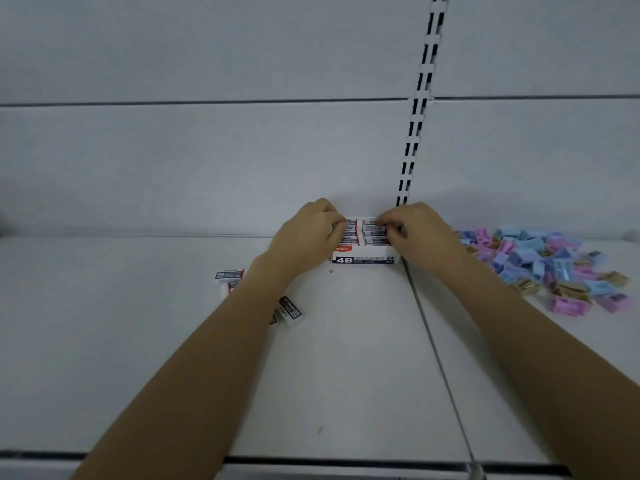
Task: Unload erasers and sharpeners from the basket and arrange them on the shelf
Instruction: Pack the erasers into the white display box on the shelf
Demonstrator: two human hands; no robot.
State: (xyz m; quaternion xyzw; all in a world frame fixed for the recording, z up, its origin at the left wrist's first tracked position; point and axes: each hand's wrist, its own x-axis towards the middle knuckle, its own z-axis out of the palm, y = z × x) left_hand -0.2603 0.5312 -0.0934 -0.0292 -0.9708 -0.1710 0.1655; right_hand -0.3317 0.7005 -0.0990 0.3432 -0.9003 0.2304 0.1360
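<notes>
Head view: left hand [308, 233] and right hand [415, 233], fingers curled, press wrapped erasers [367, 232] into white cardboard 4B display box [363, 259] at shelf's [346, 358] back edge, apparently to square rows

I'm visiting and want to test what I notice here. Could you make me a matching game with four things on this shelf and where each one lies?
Things:
1. eraser box
2. sharpener pile
3. loose erasers
4. slotted upright

Places:
A. on the back wall, above the box
B. far right of the shelf
C. beside the left forearm
D. against the back wall, between both hands

Pairs: 1-D, 2-B, 3-C, 4-A
</notes>
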